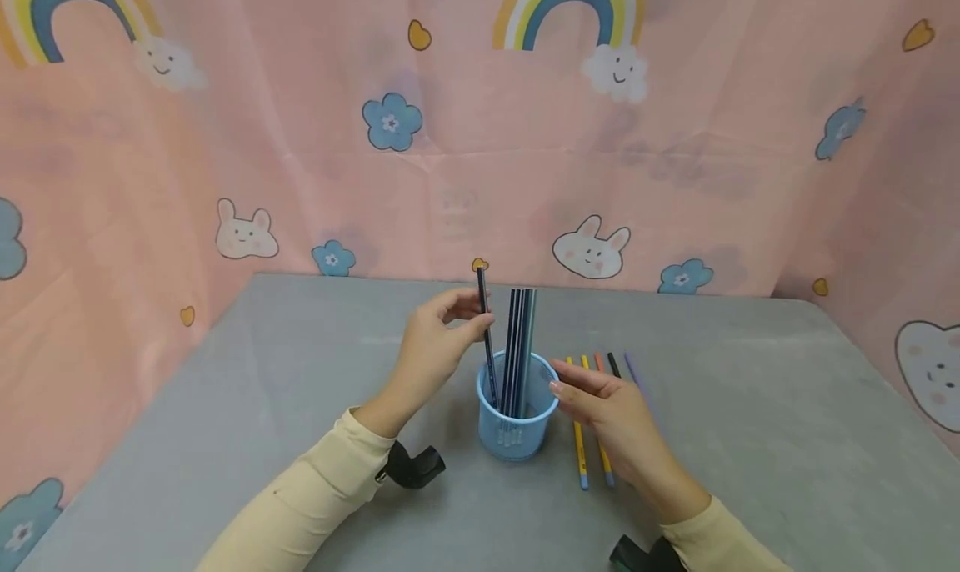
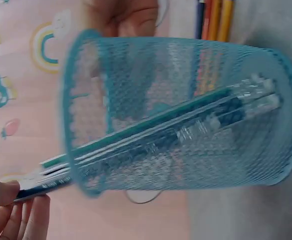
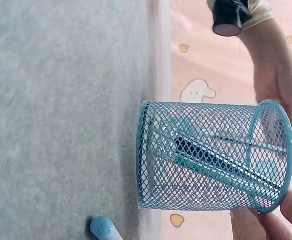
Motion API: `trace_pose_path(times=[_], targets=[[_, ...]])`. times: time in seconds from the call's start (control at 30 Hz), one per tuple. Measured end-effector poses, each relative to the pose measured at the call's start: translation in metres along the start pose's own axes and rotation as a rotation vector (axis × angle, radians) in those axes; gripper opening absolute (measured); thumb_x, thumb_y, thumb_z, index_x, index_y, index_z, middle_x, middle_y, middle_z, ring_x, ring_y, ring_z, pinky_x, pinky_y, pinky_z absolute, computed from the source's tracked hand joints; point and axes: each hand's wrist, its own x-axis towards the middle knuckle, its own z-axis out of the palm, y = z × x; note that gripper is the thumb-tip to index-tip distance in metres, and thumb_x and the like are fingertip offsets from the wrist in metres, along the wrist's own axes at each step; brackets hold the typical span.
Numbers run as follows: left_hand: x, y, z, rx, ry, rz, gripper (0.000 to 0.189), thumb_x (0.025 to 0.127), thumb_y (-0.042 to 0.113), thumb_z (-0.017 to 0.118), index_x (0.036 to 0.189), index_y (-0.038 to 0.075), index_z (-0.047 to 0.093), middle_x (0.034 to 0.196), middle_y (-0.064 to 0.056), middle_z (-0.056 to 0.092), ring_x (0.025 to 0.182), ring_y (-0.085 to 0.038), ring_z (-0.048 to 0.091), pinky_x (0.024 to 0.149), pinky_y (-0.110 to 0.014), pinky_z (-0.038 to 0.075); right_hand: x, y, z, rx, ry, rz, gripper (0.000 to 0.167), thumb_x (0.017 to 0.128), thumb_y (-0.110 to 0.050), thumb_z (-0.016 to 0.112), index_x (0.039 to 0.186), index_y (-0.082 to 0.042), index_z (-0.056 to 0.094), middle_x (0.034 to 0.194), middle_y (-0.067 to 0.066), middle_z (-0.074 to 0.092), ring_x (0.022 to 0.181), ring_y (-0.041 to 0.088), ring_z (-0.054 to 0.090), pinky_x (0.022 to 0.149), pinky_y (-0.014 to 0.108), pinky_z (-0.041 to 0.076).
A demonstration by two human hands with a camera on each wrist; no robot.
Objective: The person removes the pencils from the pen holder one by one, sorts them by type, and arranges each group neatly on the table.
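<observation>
At centre frame, a left hand (image 1: 431, 343) pinches a dark pencil (image 1: 487, 330) between thumb and fingers, its lower end veiled inside a blue mesh cup (image 1: 495, 440). Fingertips of the right hand (image 1: 618, 418) touch the cup; whether they grip it cannot be told. That hand partly covers loose pencils (image 1: 580, 455), right of centre.

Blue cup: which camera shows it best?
The right wrist view: the cup shows from rim to base, its mesh sharp. The left wrist view shows it larger but blurred; the head view shows it small, from above, its mesh hard to make out.
</observation>
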Motion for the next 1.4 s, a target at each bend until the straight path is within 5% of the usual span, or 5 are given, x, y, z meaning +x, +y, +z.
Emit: trace_pose_path(times=[0.27,0.53,0.83,1.2,1.4], targets=[[-0.006,0.018,-0.021,-0.154,0.084,0.077,0.031,0.091,0.005,0.071,0.121,0.003,0.067,0.102,-0.016,0.069,0.086,-0.008,0.068,0.080,-0.029,0.062,-0.002,0.000,0.001,0.015,-0.013,0.006,0.044,0.095,-0.015,0.067,0.136,-0.002,0.059,0.133,0.008,0.066,0.100,-0.002,0.065,0.092,0.022,0.056],[-0.011,0.028,-0.039,-0.244,0.192,0.166,0.032,0.091,0.000,0.069,0.123,0.000,0.066,0.096,0.001,0.067,0.086,-0.009,0.069,0.079,-0.030,0.062,-0.003,0.000,0.000,0.012,-0.009,0.007,0.044,0.096,-0.015,0.066,0.137,-0.001,0.057,0.140,0.012,0.060,0.103,-0.006,0.063,0.090,0.019,0.056],[-0.016,0.023,-0.049,-0.204,0.186,0.036,0.033,0.089,0.002,0.071,0.122,0.000,0.068,0.094,0.000,0.068,0.084,-0.008,0.070,0.078,-0.030,0.062,-0.002,0.000,0.001,0.004,-0.038,-0.026,0.045,0.096,-0.016,0.066,0.137,0.000,0.057,0.140,0.014,0.060,0.105,-0.004,0.063,0.091,0.021,0.056],[-0.009,0.017,-0.050,-0.036,-0.085,-0.217,0.044,0.092,0.009,0.071,0.133,0.001,0.061,0.107,-0.014,0.067,0.092,-0.012,0.071,0.081,-0.031,0.062,-0.002,-0.002,0.001,-0.005,-0.007,-0.016,0.044,0.096,-0.016,0.067,0.136,-0.001,0.058,0.139,0.015,0.060,0.102,-0.002,0.066,0.090,0.024,0.057],[-0.004,-0.004,-0.051,0.009,-0.154,-0.377,0.046,0.092,0.009,0.070,0.135,-0.003,0.058,0.121,-0.021,0.066,0.096,-0.016,0.072,0.080,-0.030,0.062,-0.003,-0.004,0.001,-0.020,-0.013,-0.023,0.044,0.096,-0.017,0.066,0.137,-0.001,0.058,0.141,0.016,0.058,0.108,0.001,0.064,0.093,0.025,0.056]])
